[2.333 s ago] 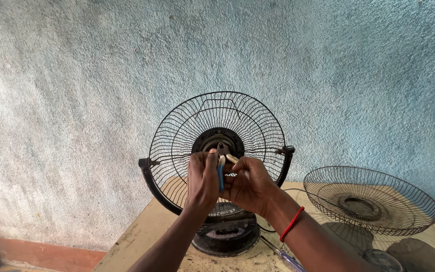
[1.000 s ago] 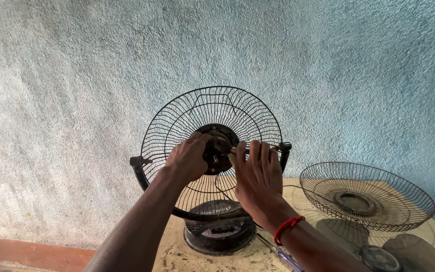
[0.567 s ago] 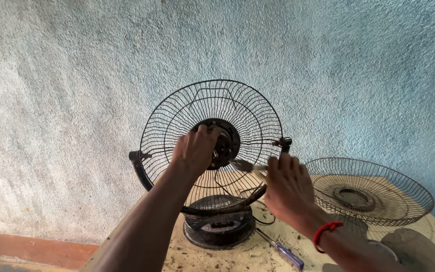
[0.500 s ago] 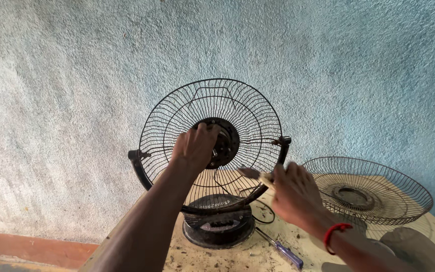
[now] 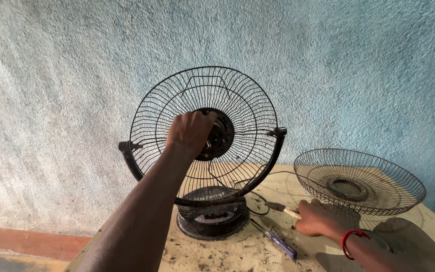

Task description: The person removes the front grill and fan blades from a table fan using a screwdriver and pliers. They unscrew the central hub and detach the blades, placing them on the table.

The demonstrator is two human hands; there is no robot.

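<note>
While left hand (image 5: pixel 191 132) grips hub: rear fan guard (image 5: pixel 203 126) stands upright on bench (image 5: pixel 237 252), fingers closed on motor hub (image 5: pixel 217 135).
Right hand: (image 5: pixel 315 220) fingers curled around pale tool handle (image 5: pixel 293 213), low on bench.
Risk: one-handed hold may tip fan.

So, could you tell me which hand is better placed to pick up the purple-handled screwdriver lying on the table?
Right hand: it rests on the tabletop beside the purple-handled screwdriver. The left hand is up at the black wire fan guard's hub.
</note>
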